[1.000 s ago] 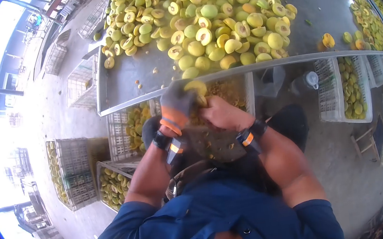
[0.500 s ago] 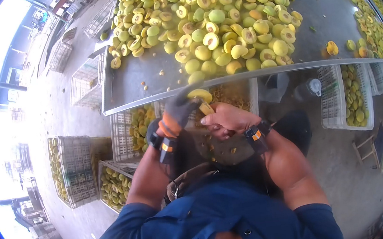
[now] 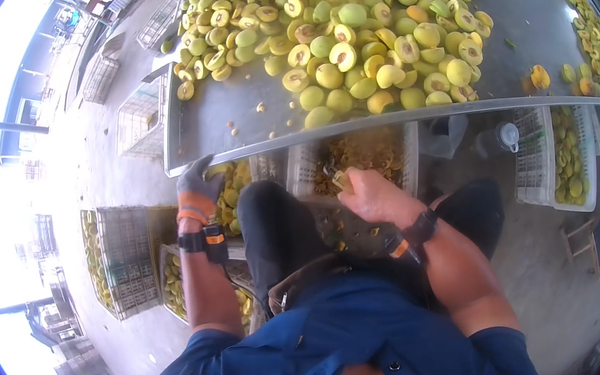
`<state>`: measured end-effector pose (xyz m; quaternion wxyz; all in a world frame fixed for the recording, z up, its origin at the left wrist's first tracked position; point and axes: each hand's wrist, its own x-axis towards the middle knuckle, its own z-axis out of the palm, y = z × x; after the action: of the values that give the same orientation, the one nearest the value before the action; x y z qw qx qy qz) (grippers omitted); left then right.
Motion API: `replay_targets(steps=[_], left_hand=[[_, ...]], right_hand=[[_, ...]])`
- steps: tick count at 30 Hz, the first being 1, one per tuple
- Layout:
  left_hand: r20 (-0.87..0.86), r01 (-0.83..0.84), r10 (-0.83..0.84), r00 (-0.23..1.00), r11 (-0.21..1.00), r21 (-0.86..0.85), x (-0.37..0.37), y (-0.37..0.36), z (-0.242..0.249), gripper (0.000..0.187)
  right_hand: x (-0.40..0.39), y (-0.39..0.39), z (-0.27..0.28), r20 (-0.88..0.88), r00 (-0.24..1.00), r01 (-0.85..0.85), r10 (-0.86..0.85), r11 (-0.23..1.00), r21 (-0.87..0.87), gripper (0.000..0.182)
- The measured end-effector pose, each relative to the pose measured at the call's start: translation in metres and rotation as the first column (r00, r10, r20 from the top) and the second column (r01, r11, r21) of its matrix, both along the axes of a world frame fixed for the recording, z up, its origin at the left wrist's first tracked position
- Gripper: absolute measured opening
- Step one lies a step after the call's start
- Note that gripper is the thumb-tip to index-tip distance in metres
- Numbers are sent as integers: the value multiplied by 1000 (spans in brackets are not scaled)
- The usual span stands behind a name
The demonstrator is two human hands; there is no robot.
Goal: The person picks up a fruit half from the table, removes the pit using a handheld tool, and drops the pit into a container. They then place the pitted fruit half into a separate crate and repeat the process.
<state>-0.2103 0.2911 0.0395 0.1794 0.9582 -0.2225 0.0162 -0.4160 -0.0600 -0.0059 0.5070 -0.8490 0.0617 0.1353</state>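
Observation:
My left hand (image 3: 197, 183), in a grey glove with an orange cuff, hovers over a crate of yellow-green stone fruit halves (image 3: 234, 190) just under the table's front edge. Its fingers are apart, close to the fruit. My right hand (image 3: 372, 192) is bare and wrapped round the yellowish handle of a small pitting tool (image 3: 340, 179). The tool's dark tip points up and left over a white crate (image 3: 412, 159) of brownish-yellow scraps. On the metal table (image 3: 246, 112) lies a big heap of halved fruit (image 3: 349, 39), many with cut faces showing.
Stacked crates (image 3: 125, 258) of fruit stand at the left. To the right are a clear jug (image 3: 496, 139), another fruit crate (image 3: 532, 159) and a small wooden stool (image 3: 582, 239). The table's metal rim (image 3: 382, 122) runs across above my knees.
My hands were together over the scraps crate, with a fruit half in the left one. The left hand has moved left over the fruit crate; the right has drawn slightly right, keeping the tool.

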Motion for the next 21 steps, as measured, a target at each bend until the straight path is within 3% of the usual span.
replay_targets(steps=[1, 4, 5, 6, 8, 9, 12, 13, 16, 21], left_hand=[[89, -40, 33, 996, 996, 79, 6, 1, 0, 40], [-63, -95, 81, 995, 963, -254, 25, -57, 7, 43], [-140, -119, 77, 987, 941, -315, 26, -96, 18, 41], [-200, -143, 95, 975, 960, -242, 28, -134, 30, 40], [-290, -45, -71, 954, 926, -374, 92, -163, -47, 50], [-231, 1, -80, 970, 946, -323, 104, -186, -61, 53], [-417, 81, -138, 898, 985, -152, 129, -225, -70, 55], [-478, 64, -168, 862, 972, -225, 134, -225, -72, 57], [-676, 28, -174, 716, 975, -221, 135, -216, -50, 62], [-616, -202, -159, 772, 856, -475, 100, -198, -60, 50]], right_hand=[[-1, 0, 2, 7, 1000, -10, 10, 1000, 8, 33], [4, 0, 2, 1, 1000, -1, 1, 1000, -10, 32], [5, 2, 2, 17, 1000, 8, -8, 1000, -6, 32], [7, 2, 3, 35, 999, 17, -17, 1000, -3, 31], [11, 3, 4, 63, 997, 41, -42, 999, 7, 29], [12, 4, 4, 70, 996, 57, -58, 998, 17, 29], [15, 1, 12, 76, 993, 89, -92, 995, 40, 29], [15, -2, 14, 77, 992, 101, -104, 994, 46, 29], [17, -6, 18, 106, 983, 140, -151, 984, 106, 30], [28, -4, 17, 171, 955, 210, -242, 959, 189, 28]])
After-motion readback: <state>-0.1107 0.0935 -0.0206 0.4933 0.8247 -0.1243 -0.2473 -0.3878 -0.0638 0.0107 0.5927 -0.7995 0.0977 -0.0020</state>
